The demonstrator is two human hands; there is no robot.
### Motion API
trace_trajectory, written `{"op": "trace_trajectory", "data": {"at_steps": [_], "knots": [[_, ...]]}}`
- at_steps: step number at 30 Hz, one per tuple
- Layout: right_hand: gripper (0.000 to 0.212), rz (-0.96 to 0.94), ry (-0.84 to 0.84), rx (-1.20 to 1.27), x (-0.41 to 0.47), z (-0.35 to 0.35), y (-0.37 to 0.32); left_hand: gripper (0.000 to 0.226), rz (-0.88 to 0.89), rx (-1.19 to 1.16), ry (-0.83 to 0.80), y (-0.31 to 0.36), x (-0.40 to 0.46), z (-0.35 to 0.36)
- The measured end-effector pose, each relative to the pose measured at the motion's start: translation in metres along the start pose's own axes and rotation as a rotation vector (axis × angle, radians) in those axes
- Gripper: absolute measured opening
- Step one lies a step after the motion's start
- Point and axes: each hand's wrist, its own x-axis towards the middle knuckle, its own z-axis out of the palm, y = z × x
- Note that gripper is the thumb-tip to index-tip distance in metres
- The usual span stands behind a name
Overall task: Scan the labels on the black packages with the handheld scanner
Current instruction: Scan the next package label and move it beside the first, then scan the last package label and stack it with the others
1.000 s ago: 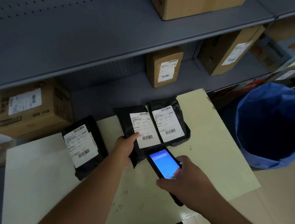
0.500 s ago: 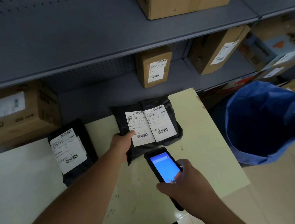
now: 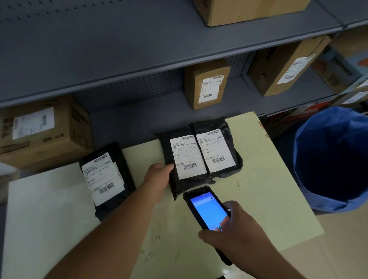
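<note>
Three black packages with white barcode labels lie on a pale table [image 3: 265, 199]. My left hand [image 3: 158, 175] grips the left edge of the middle package [image 3: 179, 160], thumb on its top. A second package [image 3: 219, 150] lies flush against its right side. The third package [image 3: 105, 180] rests apart at the left. My right hand [image 3: 235, 230] holds the handheld scanner [image 3: 207, 210], its blue screen lit, just below the middle package and pointed toward its label.
Grey metal shelves [image 3: 133, 63] run behind the table with several cardboard boxes: one at the left [image 3: 41, 133], one in the middle [image 3: 208, 83], others at the right. A blue-lined bin [image 3: 338, 160] stands right of the table.
Both hands hold about the same pose relative to the packages. The view has shifted slightly, and the scanner stays just below the middle package.
</note>
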Motion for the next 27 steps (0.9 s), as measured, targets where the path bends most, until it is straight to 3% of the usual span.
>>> {"op": "trace_trajectory", "data": {"at_steps": [2, 6, 10, 12, 18, 22, 27], "knots": [[0.06, -0.01, -0.016, -0.021, -0.003, 0.007, -0.005, 0.071, 0.023, 0.034, 0.04, -0.003, -0.002, -0.014], [0.052, -0.035, -0.052, -0.048, -0.009, 0.026, -0.017, 0.061, 0.123, 0.191, 0.133, -0.008, -0.014, -0.052], [0.049, -0.067, -0.095, -0.075, -0.015, 0.047, -0.028, 0.052, 0.167, 0.204, 0.229, -0.021, -0.019, -0.093], [0.049, -0.077, -0.113, -0.09, -0.018, 0.058, -0.032, 0.044, 0.159, 0.213, 0.297, -0.032, -0.017, -0.114], [0.053, -0.089, -0.129, -0.143, -0.022, 0.085, -0.042, 0.06, 0.054, 0.243, 0.521, -0.067, -0.012, -0.164], [0.058, -0.096, -0.133, -0.159, -0.023, 0.095, -0.045, 0.085, -0.101, 0.188, 0.474, -0.09, -0.004, -0.173], [0.06, -0.092, -0.124, -0.173, -0.023, 0.105, -0.046, 0.102, -0.147, 0.127, 0.386, -0.096, 0.006, -0.165]]}}
